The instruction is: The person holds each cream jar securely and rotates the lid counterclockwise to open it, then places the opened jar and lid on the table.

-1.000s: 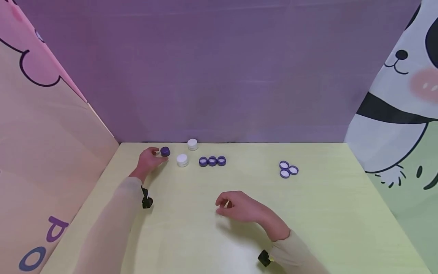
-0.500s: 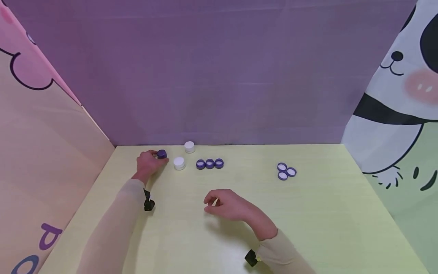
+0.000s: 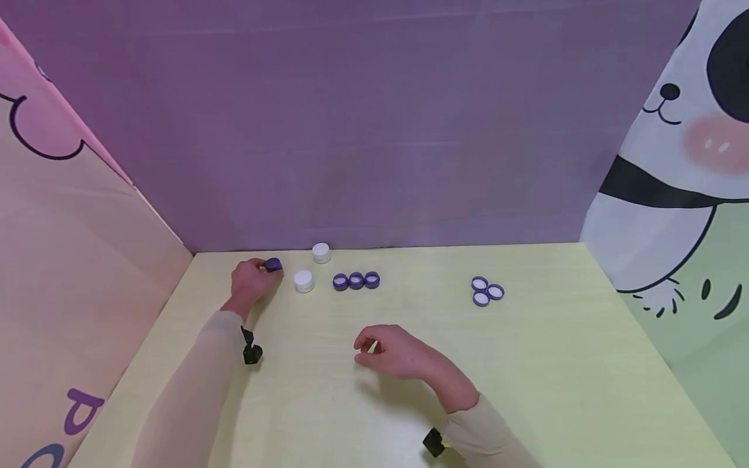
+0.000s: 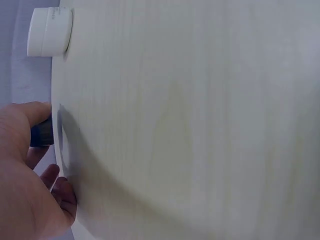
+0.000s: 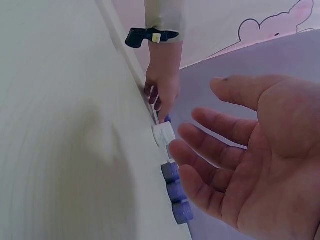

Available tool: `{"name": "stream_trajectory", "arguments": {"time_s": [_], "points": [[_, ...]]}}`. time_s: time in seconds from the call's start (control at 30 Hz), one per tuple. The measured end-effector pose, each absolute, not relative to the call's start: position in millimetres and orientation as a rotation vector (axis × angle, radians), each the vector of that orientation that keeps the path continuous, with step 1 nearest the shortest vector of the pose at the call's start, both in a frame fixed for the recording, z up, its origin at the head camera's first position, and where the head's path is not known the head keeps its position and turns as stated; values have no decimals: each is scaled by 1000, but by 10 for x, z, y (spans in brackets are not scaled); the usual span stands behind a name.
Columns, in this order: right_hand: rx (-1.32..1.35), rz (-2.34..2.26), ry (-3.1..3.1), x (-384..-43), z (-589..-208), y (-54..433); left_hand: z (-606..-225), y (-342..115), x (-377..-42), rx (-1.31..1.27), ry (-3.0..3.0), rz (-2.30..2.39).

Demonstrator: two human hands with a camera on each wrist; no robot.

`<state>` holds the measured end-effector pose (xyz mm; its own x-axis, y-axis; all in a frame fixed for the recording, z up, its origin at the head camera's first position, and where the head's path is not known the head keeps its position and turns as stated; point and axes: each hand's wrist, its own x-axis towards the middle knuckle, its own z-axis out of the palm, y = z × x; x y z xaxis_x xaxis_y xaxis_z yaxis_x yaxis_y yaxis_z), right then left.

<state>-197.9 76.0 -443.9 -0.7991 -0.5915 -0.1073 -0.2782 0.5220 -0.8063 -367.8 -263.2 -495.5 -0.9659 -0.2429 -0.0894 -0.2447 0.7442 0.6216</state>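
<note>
Purple and small, the cap (image 3: pixel 273 264) is at the far left of the table (image 3: pixel 526 364), in the person's left grip (image 3: pixel 250 281). That grip is nearly together, with the thumb and fingers pinching the cap. I can't tell if its bottom touches the table. It looks like hard plastic, so I think it is light and stiff and won't squash or break easily. Its smooth side might be a bit slippery. The best place to hold it is probably around that side, with thumb and finger across from each other. A white jar (image 3: pixel 303 281) stands near it, to the right. The right grip (image 3: pixel 391 351) is loosely curled with nothing in it, over the middle of the table.
</note>
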Motion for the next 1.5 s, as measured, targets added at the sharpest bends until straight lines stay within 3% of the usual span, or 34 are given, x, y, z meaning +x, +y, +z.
{"name": "stream_trajectory", "arguments": {"time_s": [0.3, 0.57, 1.5], "points": [[-711, -1159, 2411, -1931, -4456, 886, -4927, -2664, -3557, -361, 2883, 1272], [-699, -1105, 2457, -1886, -4430, 1005, -4902, -2621, -3334, -98, 3006, 1277], [-707, -1147, 2585, -1818, -4238, 1311, -4662, -1763, -2255, 364, 2963, 1526]]}}
